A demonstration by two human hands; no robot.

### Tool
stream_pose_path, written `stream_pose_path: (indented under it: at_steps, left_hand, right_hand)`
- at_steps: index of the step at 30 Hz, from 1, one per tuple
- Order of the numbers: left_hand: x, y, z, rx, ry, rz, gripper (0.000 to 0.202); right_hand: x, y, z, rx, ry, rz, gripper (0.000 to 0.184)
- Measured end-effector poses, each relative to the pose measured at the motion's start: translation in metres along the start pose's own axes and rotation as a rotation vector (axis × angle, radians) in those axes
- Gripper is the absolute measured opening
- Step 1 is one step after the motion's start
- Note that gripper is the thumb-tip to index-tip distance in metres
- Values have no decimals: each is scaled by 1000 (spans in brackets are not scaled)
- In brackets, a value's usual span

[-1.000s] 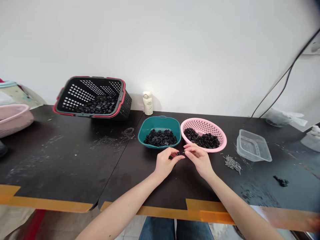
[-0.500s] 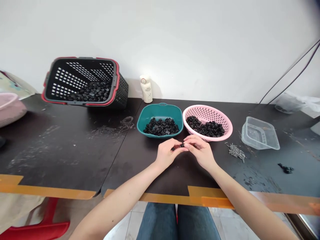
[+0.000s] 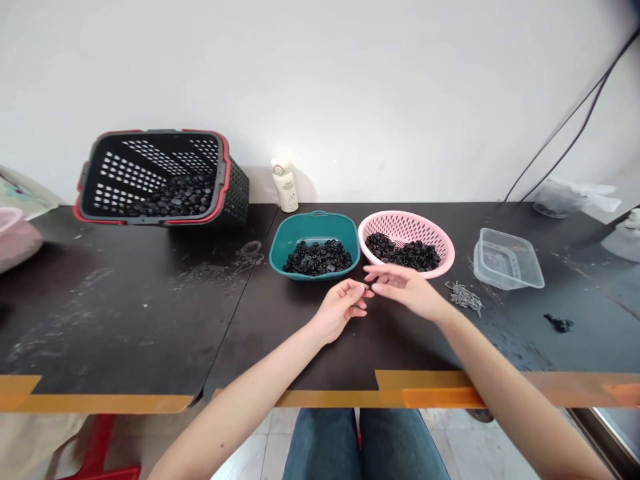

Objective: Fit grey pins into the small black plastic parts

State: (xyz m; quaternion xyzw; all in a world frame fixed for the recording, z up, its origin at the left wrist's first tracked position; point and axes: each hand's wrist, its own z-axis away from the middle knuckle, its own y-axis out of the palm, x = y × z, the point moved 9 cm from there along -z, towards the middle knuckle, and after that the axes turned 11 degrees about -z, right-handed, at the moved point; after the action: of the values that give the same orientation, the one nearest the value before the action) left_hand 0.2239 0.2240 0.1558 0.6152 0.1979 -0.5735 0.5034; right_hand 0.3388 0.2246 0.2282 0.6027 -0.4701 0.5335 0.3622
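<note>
My left hand (image 3: 344, 308) is closed in a pinch over the black table, just in front of the teal basin. At its thumb and fingertip a small black part shows a little; most of it is hidden. Close by on the right, my right hand (image 3: 404, 291) has its fingers stretched out and the thumb apart, with nothing visible in them. Small black ring-like parts (image 3: 320, 258) lie heaped in the teal basin (image 3: 280, 235). More black parts (image 3: 417, 255) fill the front of the pink colander (image 3: 445, 241), right behind my right hand.
A pile of short grey pins (image 3: 465, 297) lies right of the colander, near a clear plastic tub (image 3: 510, 263) and a small black cluster (image 3: 559, 324). A tilted dark basket (image 3: 235, 193) holds black discs at the left. A white bottle (image 3: 285, 188) stands by the wall.
My hands have come slightly apart; both were together at a small black part. My right fingers have opened and straightened. The view has shifted slightly.
</note>
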Motion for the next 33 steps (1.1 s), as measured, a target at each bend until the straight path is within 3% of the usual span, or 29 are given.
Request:
stream_pose_path:
  at_steps: [4,6,10,12,15,18,20,22,25,29,33]
  left_hand:
    - [1,1,-1,44,-44,9,31]
    - [2,4,-1,77,-57,-8,32]
    - [0,6,1,106,-30,-67,37]
    - [-3,5,1,98,3,-78,38]
    - [-6,4,0,94,27,-99,35]
    - [-15,-1,2,10,121,-196,33]
    - [-30,-8,8,-117,277,-352,31]
    - [-44,-12,17,-245,443,-528,26]
    - [-55,-15,29,-380,598,-694,23]
    - [-63,-16,37,-479,722,-844,22]
    - [-68,-10,38,-469,793,-959,17]
  right_hand:
    - [16,-72,-37,-214,-50,416,38]
    - [2,-91,-63,-171,45,666,29]
    - [-38,-86,-97,62,192,845,31]
    - [-48,-82,-103,83,233,854,27]
    - [-41,-79,-101,50,240,844,16]
    - [-8,-77,-84,-103,126,703,16]
    - [17,-73,-59,-248,1,396,27]
    - [22,-53,-34,-227,-19,58,35]
    - [9,-19,-4,-185,11,-138,34]
    - [-24,17,7,-67,61,-309,30]
    - [-42,29,6,-26,118,-478,30]
